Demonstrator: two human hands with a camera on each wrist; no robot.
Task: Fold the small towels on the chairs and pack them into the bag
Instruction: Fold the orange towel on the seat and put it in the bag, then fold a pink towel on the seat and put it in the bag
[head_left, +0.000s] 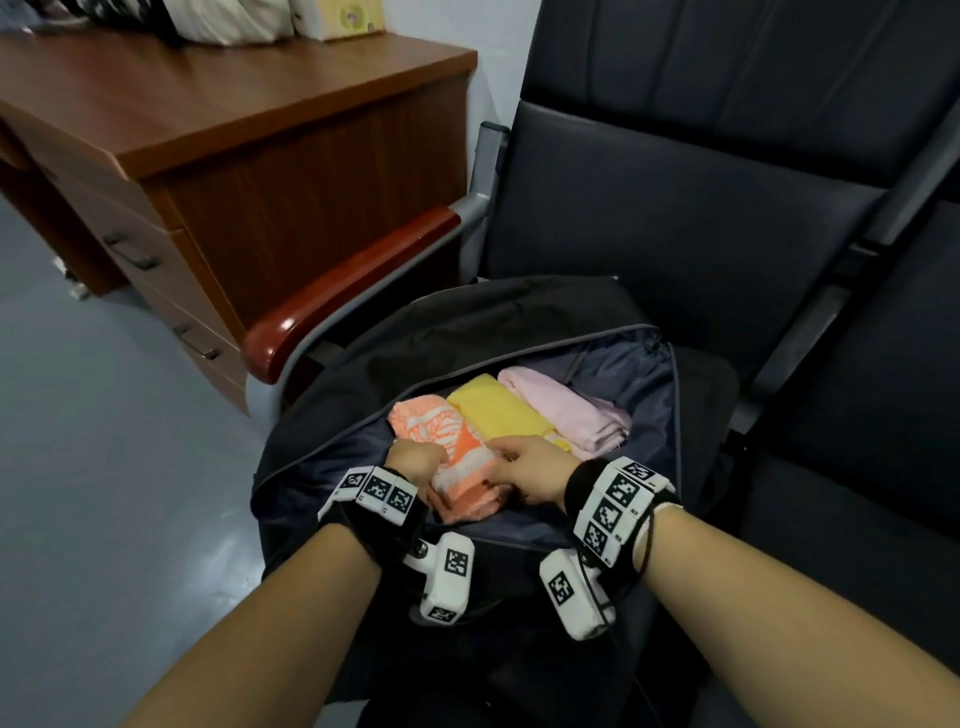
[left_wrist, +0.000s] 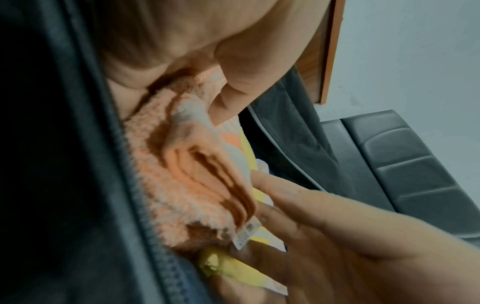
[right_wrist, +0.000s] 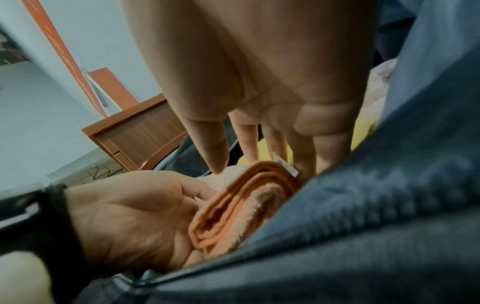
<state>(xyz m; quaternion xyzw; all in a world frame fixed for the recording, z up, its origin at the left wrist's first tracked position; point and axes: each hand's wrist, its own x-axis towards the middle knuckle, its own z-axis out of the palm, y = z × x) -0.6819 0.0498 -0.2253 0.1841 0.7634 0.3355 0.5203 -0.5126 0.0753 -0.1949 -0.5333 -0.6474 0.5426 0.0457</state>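
Observation:
A black bag (head_left: 519, 317) lies open on a dark chair seat (head_left: 675, 218). Inside it, side by side, are a folded orange-and-white towel (head_left: 441, 426), a folded yellow towel (head_left: 498, 410) and a folded pink towel (head_left: 566, 405). My left hand (head_left: 415, 460) grips the near left side of the orange towel (left_wrist: 182, 185), thumb (left_wrist: 233, 86) on top. My right hand (head_left: 524, 462) holds its right side. The right fingers (left_wrist: 298, 201) reach down between the orange and yellow towels, and the thumb (right_wrist: 207, 144) touches the orange towel (right_wrist: 233, 205) from above.
A wooden desk (head_left: 208, 104) with drawers stands to the left, close to the chair's red-brown armrest (head_left: 353, 280). A second dark seat (head_left: 883, 389) adjoins on the right. Grey floor (head_left: 104, 467) lies to the left of the bag.

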